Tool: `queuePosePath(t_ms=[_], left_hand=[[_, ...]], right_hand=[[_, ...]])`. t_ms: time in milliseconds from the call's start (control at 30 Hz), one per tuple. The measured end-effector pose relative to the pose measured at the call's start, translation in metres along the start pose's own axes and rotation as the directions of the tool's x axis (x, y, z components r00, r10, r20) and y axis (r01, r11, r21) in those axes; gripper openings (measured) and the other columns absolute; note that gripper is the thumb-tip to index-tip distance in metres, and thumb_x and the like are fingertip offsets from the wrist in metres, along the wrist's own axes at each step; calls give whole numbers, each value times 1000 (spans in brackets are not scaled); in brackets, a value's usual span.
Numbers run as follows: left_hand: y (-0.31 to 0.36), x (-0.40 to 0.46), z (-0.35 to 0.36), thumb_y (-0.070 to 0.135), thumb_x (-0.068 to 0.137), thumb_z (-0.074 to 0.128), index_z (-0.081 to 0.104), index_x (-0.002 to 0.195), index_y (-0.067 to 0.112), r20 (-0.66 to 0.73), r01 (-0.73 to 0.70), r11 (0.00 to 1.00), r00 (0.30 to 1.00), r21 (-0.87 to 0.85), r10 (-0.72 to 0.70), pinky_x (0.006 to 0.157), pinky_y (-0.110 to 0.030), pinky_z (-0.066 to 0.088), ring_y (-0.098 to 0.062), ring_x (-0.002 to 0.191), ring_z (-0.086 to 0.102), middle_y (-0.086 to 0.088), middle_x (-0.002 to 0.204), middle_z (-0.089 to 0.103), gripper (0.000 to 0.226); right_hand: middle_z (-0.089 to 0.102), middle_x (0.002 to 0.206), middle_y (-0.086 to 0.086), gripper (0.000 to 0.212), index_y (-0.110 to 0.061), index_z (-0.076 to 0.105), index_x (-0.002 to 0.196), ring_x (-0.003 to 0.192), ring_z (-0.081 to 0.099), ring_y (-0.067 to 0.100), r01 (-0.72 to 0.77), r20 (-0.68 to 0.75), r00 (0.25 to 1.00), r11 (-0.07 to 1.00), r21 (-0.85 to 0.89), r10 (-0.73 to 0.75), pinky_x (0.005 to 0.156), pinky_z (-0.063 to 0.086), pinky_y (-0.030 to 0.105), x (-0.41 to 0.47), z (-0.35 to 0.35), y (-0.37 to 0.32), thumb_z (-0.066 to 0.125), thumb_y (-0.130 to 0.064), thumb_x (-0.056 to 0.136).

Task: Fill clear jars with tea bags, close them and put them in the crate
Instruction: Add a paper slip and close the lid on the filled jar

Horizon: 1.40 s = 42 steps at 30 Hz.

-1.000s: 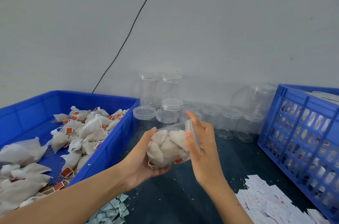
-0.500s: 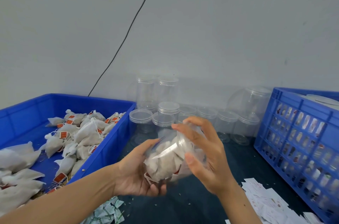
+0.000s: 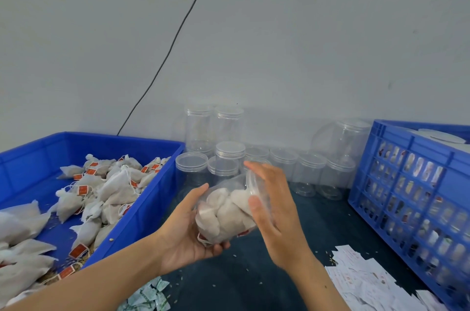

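Note:
A clear jar [image 3: 226,211] packed with white tea bags lies tilted on its side above the dark table. My left hand [image 3: 185,231] grips its body from below and behind. My right hand [image 3: 274,206] covers the clear lid [image 3: 254,183] at the jar's mouth, thumb and fingers curled round the rim. Loose tea bags [image 3: 106,191] with red tags fill the blue tub [image 3: 142,216] at the left. The blue slatted crate [image 3: 407,188] at the right holds filled jars seen through its slats.
Several empty lidded clear jars [image 3: 230,155] stand against the wall behind my hands. White paper labels [image 3: 361,282] lie scattered at the lower right. Small green-and-white sachets [image 3: 150,295] lie near the tub's front corner. A black cable [image 3: 175,38] runs down the wall.
My right hand has turned round the lid, its fingers shifting from over the top to the right side. The jar stays tilted in my left hand.

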<state>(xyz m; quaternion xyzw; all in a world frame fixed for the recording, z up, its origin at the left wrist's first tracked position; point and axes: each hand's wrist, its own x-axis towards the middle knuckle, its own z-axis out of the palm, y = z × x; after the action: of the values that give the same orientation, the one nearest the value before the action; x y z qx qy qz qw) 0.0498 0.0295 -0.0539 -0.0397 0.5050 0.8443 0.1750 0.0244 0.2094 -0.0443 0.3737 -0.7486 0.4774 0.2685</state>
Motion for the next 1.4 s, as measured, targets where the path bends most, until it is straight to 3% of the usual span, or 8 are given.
queuePosePath(t_ms=[467, 567, 733, 833, 933, 1033, 1233, 1400], left_hand=[[-6, 2, 2, 65, 66, 57, 79, 87, 27, -99, -257, 961, 959, 101, 267, 65, -37, 53, -28, 73, 68, -18, 102, 73, 49], [-1, -2, 1, 62, 76, 49, 77, 95, 31, -102, -334, 939, 934, 88, 342, 69, -37, 53, -26, 79, 71, -15, 106, 73, 46], [-1, -4, 4, 59, 74, 53, 71, 109, 20, -75, -260, 962, 964, -80, 254, 67, -39, 57, -29, 79, 71, -20, 109, 71, 55], [-4, -4, 9, 53, 79, 54, 71, 112, 21, -15, -199, 969, 980, -144, 199, 71, -45, 61, -36, 95, 71, -20, 118, 68, 49], [-6, -4, 10, 50, 86, 48, 55, 131, 28, 72, -121, 990, 989, -68, 126, 89, -50, 56, -40, 116, 61, -17, 130, 63, 51], [-6, -6, 18, 46, 86, 48, 53, 129, 27, 40, -114, 983, 993, 146, 110, 86, -46, 54, -35, 108, 67, -13, 122, 68, 47], [-4, -16, 79, 19, 81, 72, 56, 122, 29, 41, -404, 601, 850, 690, 525, 83, -24, 52, -12, 108, 63, 4, 121, 63, 46], [27, 14, 182, 17, 84, 74, 42, 139, 22, 225, -566, 364, 718, 740, 659, 103, -34, 43, -14, 117, 52, 6, 131, 51, 63]], right_hand=[[38, 133, -23, 45, -50, 34, 135, 127, 38, 1, -179, 44, 983, 983, -38, 181, 99, 32, 12, 5, -1, -12, 27, -60, 92], [34, 135, -22, 53, -58, 29, 133, 122, 34, -15, -373, 152, 925, 910, 183, 348, 88, 34, 5, 17, -6, -23, 45, -65, 83], [37, 139, -6, 76, -49, 19, 134, 118, 48, 8, -619, 255, 785, 700, 356, 565, 78, 44, 17, 27, -11, -31, 71, -52, 78], [43, 137, 4, 80, -41, 23, 134, 118, 53, 20, -682, 223, 714, 589, 434, 664, 96, 49, 42, 30, -17, -31, 78, -37, 76], [47, 135, 7, 90, -34, 24, 137, 117, 55, 25, -710, 210, 663, 515, 481, 718, 101, 46, 50, 34, -31, -31, 84, -29, 71], [46, 133, 6, 93, -34, 25, 136, 116, 55, 26, -720, 208, 660, 527, 452, 722, 99, 48, 49, 39, -48, -32, 87, -24, 67], [44, 117, -4, 93, -38, 25, 132, 110, 47, 14, -651, 165, 759, 731, 206, 630, 74, 44, 17, 55, -101, -36, 88, -21, 66], [49, 100, -7, 90, -31, 31, 135, 89, 55, 8, -607, -41, 783, 777, 168, 620, 69, 52, 30, 89, -195, -53, 87, -19, 67]])
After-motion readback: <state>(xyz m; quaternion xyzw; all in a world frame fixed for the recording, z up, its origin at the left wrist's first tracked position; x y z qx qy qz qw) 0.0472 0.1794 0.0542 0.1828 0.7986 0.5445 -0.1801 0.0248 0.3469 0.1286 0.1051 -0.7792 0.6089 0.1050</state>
